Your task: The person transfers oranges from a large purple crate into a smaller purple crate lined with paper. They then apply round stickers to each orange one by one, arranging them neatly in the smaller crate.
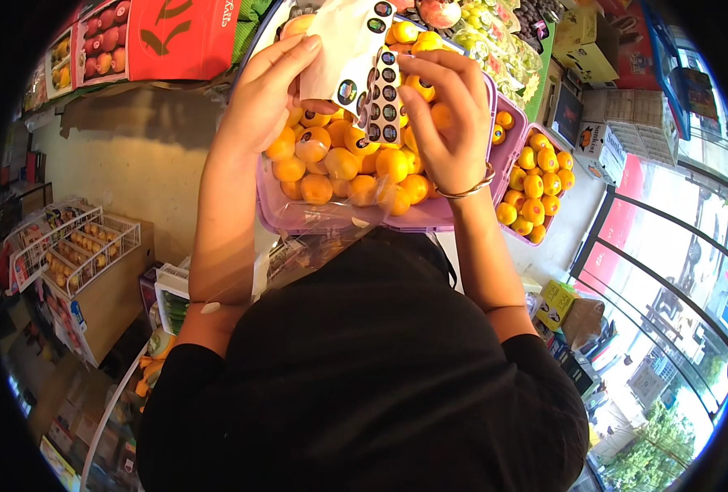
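Observation:
My left hand [266, 90] is closed on a white sheet of stickers [335, 61], with its thumb on top and its fingers underneath. A narrow strip with rows of dark round stickers [383, 102] hangs at the sheet's right side. My right hand [450, 111] is beside this strip, its fingers curved and apart. Its index fingertip and thumb tip are close to the strip's right edge; whether they touch it I cannot tell. Below both hands, a purple crate [298, 220] holds many orange round fruits [343, 164]. Some fruits carry a dark sticker.
Clear plastic wrap [331, 234] lies over the crate's front edge. A smaller purple crate [534, 242] of yellow-orange fruit stands at right. Green grapes [483, 37] lie beyond. A red box [179, 41] is at far left, and a white wire rack [89, 246] stands below it.

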Tool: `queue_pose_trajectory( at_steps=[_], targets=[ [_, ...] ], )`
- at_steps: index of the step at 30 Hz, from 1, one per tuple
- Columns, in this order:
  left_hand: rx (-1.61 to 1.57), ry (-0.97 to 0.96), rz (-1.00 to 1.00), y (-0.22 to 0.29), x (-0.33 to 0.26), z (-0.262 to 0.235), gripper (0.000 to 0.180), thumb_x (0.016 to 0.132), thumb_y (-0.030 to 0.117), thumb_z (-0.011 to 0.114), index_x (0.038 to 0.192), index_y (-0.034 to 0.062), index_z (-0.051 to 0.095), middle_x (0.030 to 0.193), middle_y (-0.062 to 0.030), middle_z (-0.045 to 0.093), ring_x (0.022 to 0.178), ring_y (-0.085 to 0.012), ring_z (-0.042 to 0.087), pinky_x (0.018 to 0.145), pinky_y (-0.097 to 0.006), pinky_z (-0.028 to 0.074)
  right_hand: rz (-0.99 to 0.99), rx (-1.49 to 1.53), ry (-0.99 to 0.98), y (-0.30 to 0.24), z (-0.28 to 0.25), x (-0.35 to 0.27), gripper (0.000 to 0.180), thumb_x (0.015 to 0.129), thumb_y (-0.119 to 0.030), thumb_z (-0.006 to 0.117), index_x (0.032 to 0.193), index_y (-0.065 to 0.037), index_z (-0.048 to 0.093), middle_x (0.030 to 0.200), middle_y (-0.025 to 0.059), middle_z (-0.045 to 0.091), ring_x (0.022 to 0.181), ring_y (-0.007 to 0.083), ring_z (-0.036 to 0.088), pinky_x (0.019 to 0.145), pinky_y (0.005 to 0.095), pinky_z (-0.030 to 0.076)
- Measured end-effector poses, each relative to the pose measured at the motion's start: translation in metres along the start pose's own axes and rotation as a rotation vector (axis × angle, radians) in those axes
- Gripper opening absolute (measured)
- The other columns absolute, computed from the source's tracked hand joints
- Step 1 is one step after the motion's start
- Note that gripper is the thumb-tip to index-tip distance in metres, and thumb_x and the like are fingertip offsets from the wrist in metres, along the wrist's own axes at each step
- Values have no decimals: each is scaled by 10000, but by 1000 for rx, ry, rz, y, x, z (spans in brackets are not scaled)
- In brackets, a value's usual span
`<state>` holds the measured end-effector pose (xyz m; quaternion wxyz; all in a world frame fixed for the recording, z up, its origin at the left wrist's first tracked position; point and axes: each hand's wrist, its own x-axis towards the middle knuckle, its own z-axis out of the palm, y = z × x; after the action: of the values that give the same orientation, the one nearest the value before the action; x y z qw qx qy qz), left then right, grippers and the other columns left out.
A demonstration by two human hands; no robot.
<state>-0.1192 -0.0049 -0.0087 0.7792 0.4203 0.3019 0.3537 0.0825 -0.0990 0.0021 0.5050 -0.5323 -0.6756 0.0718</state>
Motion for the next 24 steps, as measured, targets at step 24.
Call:
queue_pose_trajectory(
  at_steps=[24],
  targets=[
    [167,90,-113,-20,5,8,289,1006,261,498,1157,34,592,1056,-35,645,953,-124,650,785,-334,590,-179,-292,-68,7,12,5,174,692,-121,735,829,-145,630,1160,25,616,1004,255,552,897,392,368]
  ],
)
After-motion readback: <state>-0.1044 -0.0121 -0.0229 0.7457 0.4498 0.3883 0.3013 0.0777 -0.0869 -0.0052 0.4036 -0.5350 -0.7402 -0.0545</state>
